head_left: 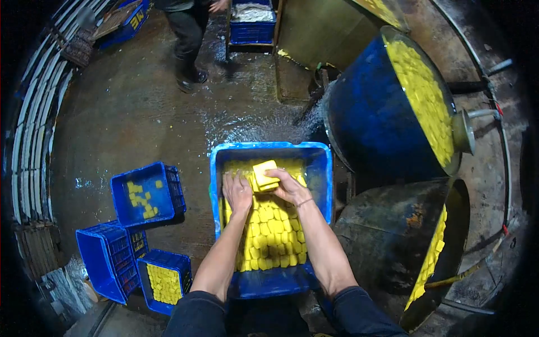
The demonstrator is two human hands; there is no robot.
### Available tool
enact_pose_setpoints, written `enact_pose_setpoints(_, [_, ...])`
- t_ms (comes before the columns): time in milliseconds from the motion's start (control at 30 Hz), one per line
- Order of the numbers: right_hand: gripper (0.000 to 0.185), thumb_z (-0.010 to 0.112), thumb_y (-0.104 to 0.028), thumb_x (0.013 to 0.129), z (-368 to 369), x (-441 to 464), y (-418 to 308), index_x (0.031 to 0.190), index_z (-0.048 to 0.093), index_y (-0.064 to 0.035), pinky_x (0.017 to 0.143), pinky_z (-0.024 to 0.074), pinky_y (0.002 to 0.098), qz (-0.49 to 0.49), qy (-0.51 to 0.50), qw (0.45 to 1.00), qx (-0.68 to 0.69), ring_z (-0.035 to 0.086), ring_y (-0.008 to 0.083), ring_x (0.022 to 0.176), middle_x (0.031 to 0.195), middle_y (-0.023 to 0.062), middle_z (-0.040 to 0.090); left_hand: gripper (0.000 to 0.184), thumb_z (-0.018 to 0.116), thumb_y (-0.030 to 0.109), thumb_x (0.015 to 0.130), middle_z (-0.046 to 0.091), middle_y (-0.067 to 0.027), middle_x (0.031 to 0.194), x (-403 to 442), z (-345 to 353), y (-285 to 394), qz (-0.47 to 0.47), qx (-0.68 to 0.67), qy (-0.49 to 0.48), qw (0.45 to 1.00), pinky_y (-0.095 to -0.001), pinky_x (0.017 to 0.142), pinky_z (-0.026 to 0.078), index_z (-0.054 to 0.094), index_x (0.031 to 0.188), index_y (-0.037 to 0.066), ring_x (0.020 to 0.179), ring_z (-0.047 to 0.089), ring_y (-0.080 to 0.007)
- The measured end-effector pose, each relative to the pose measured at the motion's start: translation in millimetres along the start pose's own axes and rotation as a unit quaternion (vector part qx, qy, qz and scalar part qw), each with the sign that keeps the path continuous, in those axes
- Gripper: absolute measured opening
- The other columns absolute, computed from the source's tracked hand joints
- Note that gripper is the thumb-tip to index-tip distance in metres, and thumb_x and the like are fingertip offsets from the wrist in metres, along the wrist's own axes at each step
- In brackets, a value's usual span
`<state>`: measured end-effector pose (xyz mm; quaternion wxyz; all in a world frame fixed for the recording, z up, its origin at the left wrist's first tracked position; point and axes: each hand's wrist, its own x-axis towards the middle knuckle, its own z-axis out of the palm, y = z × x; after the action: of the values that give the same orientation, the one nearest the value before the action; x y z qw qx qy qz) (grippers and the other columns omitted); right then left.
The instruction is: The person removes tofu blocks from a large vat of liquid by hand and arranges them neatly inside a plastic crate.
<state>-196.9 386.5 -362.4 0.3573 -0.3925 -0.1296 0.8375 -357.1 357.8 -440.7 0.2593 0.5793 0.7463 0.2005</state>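
The right hand (292, 188) pinches stacked bright-yellow, round-cornered blocks (264, 173); the left hand (239, 192) lies over others, its grip unclear. The blue tub's rim (269, 145) surrounds both, with room ahead.

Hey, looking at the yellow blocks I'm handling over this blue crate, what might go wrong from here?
First, the yellow blocks stacked in your right hand could slide apart and drop.
Second, your left hand is down at the packed rows inside the blue crate, so it might nudge some out of line.
Third, the floor looks wet just beyond the crate, so someone stepping there may slip.
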Motion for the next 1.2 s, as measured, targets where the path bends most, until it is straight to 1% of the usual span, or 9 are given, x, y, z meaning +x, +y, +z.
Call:
enact_pose_setpoints(100, [0.065,0.074,-0.039,0.072,1.3,73.7,11.5,0.119,0.059,0.0039,0.097,0.0437,0.0426,0.006,0.209,0.919,-0.333,0.055,0.0299,0.114,0.124,0.0199,0.058,0.045,0.049,0.022,0.090,0.041,-0.0153,0.146,-7.4,2.2,-21.6,0.094,0.162,-0.102,0.977,-0.0489,0.113,0.024,0.055,0.131,0.003,0.138,0.030,-0.0355])
enact_pose_setpoints(200, [0.085,0.080,-0.053,0.061,37.2,115.7,53.6,0.118,0.061,0.0065,0.110,0.0259,0.0559,0.002,0.390,0.686,-0.614,0.027,0.0478,0.136,0.144,0.0355,0.031,0.059,0.046,0.035,0.092,0.034,-0.0121,0.151,-28.2,14.2,-27.4,0.071,0.202,-0.153,0.965,-0.0504,0.114,0.021,0.040,0.142,0.004,0.142,0.023,-0.0357])
enact_pose_setpoints(333, [0.094,0.077,-0.056,0.066,33.0,116.9,75.8,0.124,0.050,0.0130,0.112,0.0263,0.0512,-0.031,0.362,0.741,-0.566,0.022,0.0521,0.136,0.143,0.0372,0.029,0.063,0.051,0.032,0.091,0.029,-0.0187,0.152,-32.0,6.6,-24.9,0.082,0.157,-0.135,0.975,-0.0509,0.115,0.018,0.036,0.143,0.001,0.143,0.019,-0.0379])
enact_pose_setpoints(533, [0.080,0.065,-0.042,0.082,-39.4,62.1,23.6,0.139,0.039,0.0080,0.107,0.0363,0.0366,0.002,0.238,0.948,-0.214,0.040,0.0312,0.133,0.143,0.0232,0.041,0.075,0.047,0.041,0.094,0.018,-0.0293,0.154,4.7,6.4,-22.3,0.075,0.203,-0.175,0.960,-0.0418,0.120,0.009,0.027,0.145,-0.010,0.145,0.011,-0.0393])
enact_pose_setpoints(733, [0.052,0.063,-0.017,0.091,-4.9,-105.2,-4.7,0.137,0.045,-0.0009,0.092,0.0474,0.0318,-0.156,0.074,0.956,-0.236,0.052,0.0208,0.121,0.129,0.0136,0.055,0.060,0.058,0.028,0.081,0.033,-0.0342,0.145,12.5,23.6,11.2,0.114,0.094,-0.026,0.989,-0.0481,0.113,0.027,0.052,0.127,-0.009,0.135,0.033,-0.0457])
enact_pose_setpoints(933, [0.044,0.072,-0.010,0.083,59.4,-426.4,-50.5,0.124,0.055,-0.0022,0.080,0.0538,0.0326,-0.484,0.282,0.768,-0.311,0.065,0.0208,0.094,0.111,0.0079,0.064,0.032,0.060,0.004,0.083,0.044,-0.0177,0.132,-156.0,-73.0,342.8,0.342,-0.376,-0.032,0.861,-0.0430,0.104,0.036,0.057,0.115,0.000,0.125,0.043,-0.0324])
enact_pose_setpoints(1000, [0.037,0.072,-0.011,0.081,31.8,-520.7,-49.8,0.115,0.060,-0.0019,0.080,0.0538,0.0344,-0.394,0.457,0.752,-0.265,0.067,0.0234,0.091,0.103,0.0096,0.067,0.019,0.061,0.000,0.081,0.058,-0.0137,0.111,-218.6,-99.4,412.9,0.506,-0.400,-0.108,0.756,-0.0350,0.091,0.045,0.061,0.100,0.003,0.107,0.054,-0.0272])
enact_pose_setpoints(1067, [0.030,0.070,-0.009,0.078,-30.6,-592.5,-43.2,0.106,0.064,-0.0026,0.078,0.0538,0.0349,-0.273,0.584,0.621,-0.445,0.068,0.0228,0.087,0.092,0.0133,0.068,0.020,0.063,-0.003,0.075,0.062,-0.0154,0.094,-278.4,-81.0,452.4,0.562,-0.337,-0.299,0.694,-0.0346,0.075,0.051,0.060,0.095,0.001,0.087,0.063,-0.0293])
enact_pose_setpoints(1200, [0.034,0.066,-0.006,0.077,-127.3,-652.8,8.8,0.111,0.062,-0.0016,0.078,0.0539,0.0384,-0.011,0.413,0.637,-0.651,0.067,0.0261,0.087,0.096,0.0180,0.067,0.025,0.068,0.004,0.076,0.063,-0.0152,0.109,-353.0,-5.4,471.5,0.663,0.078,-0.458,0.588,-0.0401,0.081,0.054,0.064,0.100,0.004,0.097,0.065,-0.0310])
